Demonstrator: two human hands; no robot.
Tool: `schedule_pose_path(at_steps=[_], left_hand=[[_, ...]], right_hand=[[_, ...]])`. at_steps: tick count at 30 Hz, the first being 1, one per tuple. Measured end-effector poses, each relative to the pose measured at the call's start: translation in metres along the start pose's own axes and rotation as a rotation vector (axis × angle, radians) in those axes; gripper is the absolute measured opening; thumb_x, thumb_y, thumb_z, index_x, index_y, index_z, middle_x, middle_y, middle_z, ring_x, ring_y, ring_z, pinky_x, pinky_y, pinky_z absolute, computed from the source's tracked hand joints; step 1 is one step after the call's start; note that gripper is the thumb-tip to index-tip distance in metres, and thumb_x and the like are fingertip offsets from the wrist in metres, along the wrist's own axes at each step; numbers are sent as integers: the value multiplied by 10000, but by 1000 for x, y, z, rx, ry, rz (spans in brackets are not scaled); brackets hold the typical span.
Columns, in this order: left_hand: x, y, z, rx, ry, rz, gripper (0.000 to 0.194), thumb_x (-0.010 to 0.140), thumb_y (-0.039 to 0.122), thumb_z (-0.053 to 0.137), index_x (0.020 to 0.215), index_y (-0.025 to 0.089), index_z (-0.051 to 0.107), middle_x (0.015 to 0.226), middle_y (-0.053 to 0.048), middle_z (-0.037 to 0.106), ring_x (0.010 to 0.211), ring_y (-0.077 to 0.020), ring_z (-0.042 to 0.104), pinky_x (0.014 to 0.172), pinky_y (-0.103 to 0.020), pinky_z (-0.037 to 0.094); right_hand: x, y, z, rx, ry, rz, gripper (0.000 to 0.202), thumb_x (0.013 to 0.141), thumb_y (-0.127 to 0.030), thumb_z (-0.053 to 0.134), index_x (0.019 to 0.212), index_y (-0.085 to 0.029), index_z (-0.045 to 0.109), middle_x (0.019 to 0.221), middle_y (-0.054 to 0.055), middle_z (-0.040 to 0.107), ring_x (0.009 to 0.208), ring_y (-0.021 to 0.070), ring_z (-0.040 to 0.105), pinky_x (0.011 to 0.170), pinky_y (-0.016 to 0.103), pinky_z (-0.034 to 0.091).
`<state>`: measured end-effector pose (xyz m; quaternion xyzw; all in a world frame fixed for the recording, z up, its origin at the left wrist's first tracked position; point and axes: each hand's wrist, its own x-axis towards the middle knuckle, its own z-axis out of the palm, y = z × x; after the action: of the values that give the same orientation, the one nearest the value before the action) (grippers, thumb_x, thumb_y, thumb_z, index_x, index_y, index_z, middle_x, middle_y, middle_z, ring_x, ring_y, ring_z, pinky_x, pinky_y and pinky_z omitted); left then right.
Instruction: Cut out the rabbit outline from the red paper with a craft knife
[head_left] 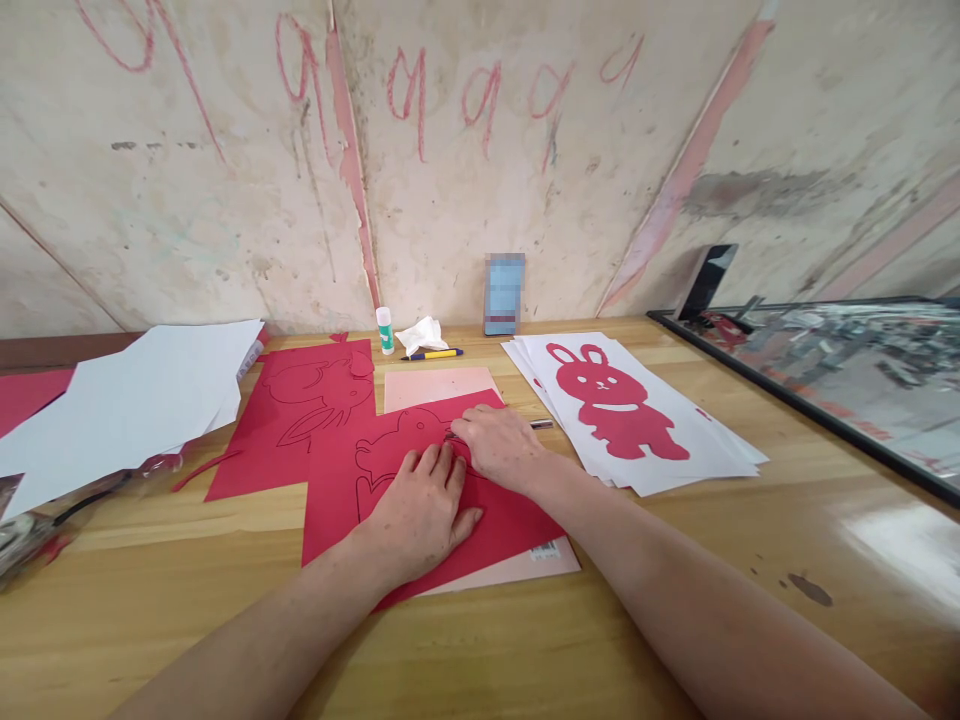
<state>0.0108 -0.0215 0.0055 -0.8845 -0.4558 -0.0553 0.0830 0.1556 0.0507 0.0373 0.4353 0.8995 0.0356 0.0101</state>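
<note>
While 2 bare hands are brought close together over a red sheet [322,510], the paper is pinned down by the left hand [429,508]. Its grip is slightly spread, with the fingers laid over the sheet and nothing held. The right hand [501,443] is set just beside it, near the far edge of the sheet. Its grip is pinched on a slim silver tool [541,424], of which only the end can be seen past the knuckles and a dark tip by the fingertips; the rest is hidden.

The sheet is marked with black outlines, partly covered by the fingers, and is laid at a tilt across a pink pad [442,384], which is supported by the wooden tabletop [427,665]. To the left, a second red sheet [251,450], also marked with drawn lines, is overlapped by the first. Farther left, white papers [135,400] are piled up.

Near the wall [225,220], a glue stick [385,332] is stood upright beside a crumpled tissue [424,333], with a yellow and blue pen [433,354] laid in front. A phone [504,293] is propped against the wall. To the right, a red paper rabbit [622,430] is seen on stacked white sheets [712,460].
</note>
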Motion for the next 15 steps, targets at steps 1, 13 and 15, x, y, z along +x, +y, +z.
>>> schedule_pose_path(at_steps=[1,13,15], left_hand=[[0,0,0,4,-1,0,550,932,459,356,1270,45,488,1306,-214,492,1193,-333,427,949,-463,364],[1,1,-5,-43,-11,-8,511,921,449,396,1248,71,500,1288,-196,509,1167,-329,443,933,-467,379],[1,1,-4,-39,-11,-8,516,923,449,389,1251,66,497,1295,-199,503,1173,-331,438,933,-469,379]], right_hand=[[0,0,0,-2,2,-1,247,838,-182,457,1000,-184,643,969,78,667,924,198,572,701,273,402],[1,-7,-1,-51,6,-8,261,864,-129,401,965,-181,636,927,83,674,878,209,588,671,284,402],[1,-7,-2,-50,2,-5,254,860,-128,412,963,-181,638,925,79,677,872,209,592,662,281,402]])
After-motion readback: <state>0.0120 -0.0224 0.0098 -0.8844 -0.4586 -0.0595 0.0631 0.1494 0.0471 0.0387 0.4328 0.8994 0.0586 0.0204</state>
